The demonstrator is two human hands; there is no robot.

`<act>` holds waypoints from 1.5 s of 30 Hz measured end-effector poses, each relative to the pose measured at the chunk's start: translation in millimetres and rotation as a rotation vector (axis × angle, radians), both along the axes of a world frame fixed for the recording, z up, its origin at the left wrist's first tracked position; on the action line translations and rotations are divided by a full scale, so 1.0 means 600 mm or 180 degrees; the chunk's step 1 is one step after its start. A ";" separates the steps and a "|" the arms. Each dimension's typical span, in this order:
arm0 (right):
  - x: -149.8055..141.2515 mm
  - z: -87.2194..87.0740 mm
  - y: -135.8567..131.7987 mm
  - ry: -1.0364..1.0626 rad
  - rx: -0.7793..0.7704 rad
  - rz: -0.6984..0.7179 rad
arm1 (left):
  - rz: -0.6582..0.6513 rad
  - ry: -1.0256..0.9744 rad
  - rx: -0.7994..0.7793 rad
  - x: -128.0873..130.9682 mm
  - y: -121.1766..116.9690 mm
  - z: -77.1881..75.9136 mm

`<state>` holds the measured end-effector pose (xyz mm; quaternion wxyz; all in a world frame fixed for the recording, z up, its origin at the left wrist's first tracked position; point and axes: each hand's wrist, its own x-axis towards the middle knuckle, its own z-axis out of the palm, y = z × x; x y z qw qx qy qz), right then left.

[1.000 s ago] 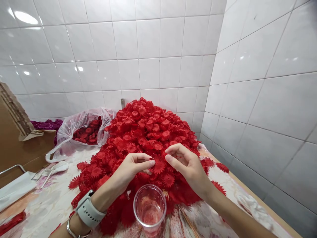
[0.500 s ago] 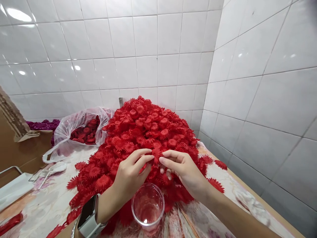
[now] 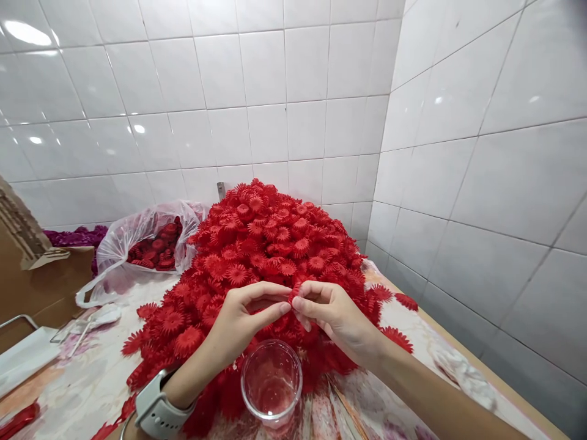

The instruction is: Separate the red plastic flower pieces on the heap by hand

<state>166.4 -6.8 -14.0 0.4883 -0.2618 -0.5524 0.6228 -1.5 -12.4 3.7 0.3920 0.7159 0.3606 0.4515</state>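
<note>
Between my two hands is one small red artificial flower (image 3: 295, 294), partly hidden by the fingers. My right hand (image 3: 332, 311) pinches it between thumb and fingertips. From the other side, my left hand (image 3: 250, 311) has its fingertips and thumb closing on the same flower. Directly behind them rises a large heap of red artificial flowers (image 3: 275, 232) with fringed petals. Just below the hands stands a clear plastic cup (image 3: 271, 382), with a little clear content that I cannot make out.
A clear plastic bag (image 3: 114, 244) of darker red flowers lies left of the heap, near purple flowers (image 3: 82, 236) and a cardboard box (image 3: 59, 281). White tiled walls (image 3: 257, 67) bound the back and right. Crumpled white material (image 3: 468, 379) rests on the patterned tablecloth (image 3: 151, 293).
The flower in my fingers has turned from face-on to nearly edge-on. My left wrist has rolled, so the watch face has gone out of sight. The view has shifted slightly.
</note>
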 end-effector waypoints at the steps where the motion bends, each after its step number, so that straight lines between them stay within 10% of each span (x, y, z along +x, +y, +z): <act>1: 0.000 0.000 0.001 0.0011 0.0020 0.0032 | -0.0004 -0.0083 -0.0066 0.001 0.001 0.000; 45: 0.004 0.004 0.002 -0.0323 0.0175 -0.0142 | 0.0208 -0.0098 -0.0400 0.004 -0.005 0.003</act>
